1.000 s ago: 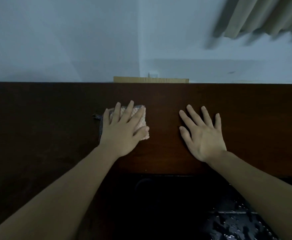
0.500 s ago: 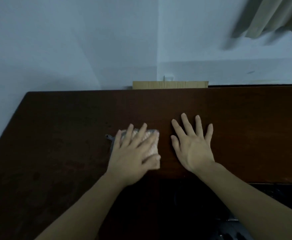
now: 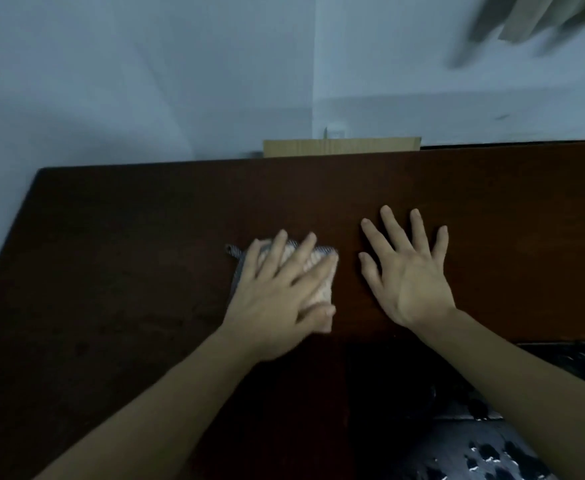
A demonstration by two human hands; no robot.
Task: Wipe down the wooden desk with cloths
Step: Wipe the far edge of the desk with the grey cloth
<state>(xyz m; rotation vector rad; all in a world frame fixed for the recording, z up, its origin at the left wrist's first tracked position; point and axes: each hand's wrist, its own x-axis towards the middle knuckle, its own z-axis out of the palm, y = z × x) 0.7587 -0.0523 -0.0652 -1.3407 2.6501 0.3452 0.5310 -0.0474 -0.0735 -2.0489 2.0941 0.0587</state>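
I am seeing the left hand [image 3: 277, 299] pressing flat, fingers straight and spread, on a folded pale cloth [image 3: 313, 271] lying on the dark wooden counter [image 3: 128, 254] near its front edge. The right hand [image 3: 409, 275] is resting palm-down just beside it, fingers splayed, holding nothing. Both hands are lying flat.

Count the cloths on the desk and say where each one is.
1. The cloth lies flat on the wooden desk under the left hand, beside the bare right hand. No second cloth shows.
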